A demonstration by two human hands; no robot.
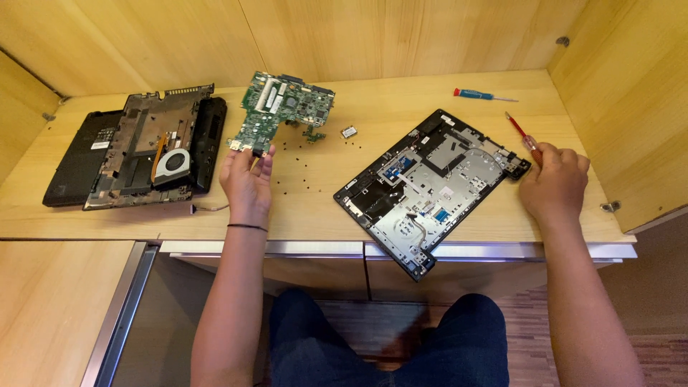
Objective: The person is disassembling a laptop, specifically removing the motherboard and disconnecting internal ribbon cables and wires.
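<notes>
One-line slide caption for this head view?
Left hand grips a green circuit board; right hand holds a red screwdriver beside an opened laptop shell.

Circuit board green, silver and black chips across it. Laptop base black, white round fan, orange strip. Keyboard frame black rim, silver-grey metal inside, small blue patches. Screwdriver by right hand red-handled. Second screwdriver blue handle, red band. Screws tiny black dots. Desk pale yellow wood grain. Left hand wears thin black wristband. Trousers dark blue.
</notes>
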